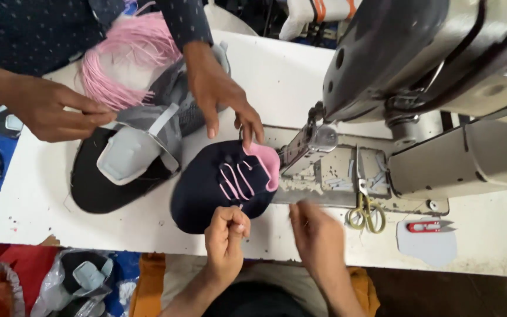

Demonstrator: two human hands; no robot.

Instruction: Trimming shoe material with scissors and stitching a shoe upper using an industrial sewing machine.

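Navy shoe upper (215,185) with a pink lining and pink laces, flat on the white desk (277,76), just left of the sewing machine (423,64) and its needle post. Left hand (226,238) at the near edge of the upper, fingers pinched tight on what looks like a thin pink lace end; too fine to be sure. Right hand (319,238) just beside, over the desk edge, blurred, so cannot tell whether its fingers grip anything.

From the far side, a co-worker's hand (221,97) in a dark dotted sleeve, fingers spread, tips touching the top edge of the navy upper near the pink lining. Co-worker's other hand (48,111) further left, fingers drawn together above a pile of grey and black shoe uppers (130,158). Behind that pile, a bundle of pink laces (121,56).

Right of the machine bed, yellow-handled scissors (366,214) hanging over the desk, and red thread snips (426,226) lying on a pale grey cut piece (426,246). More grey uppers in clear bags (80,282) on the floor below, left.
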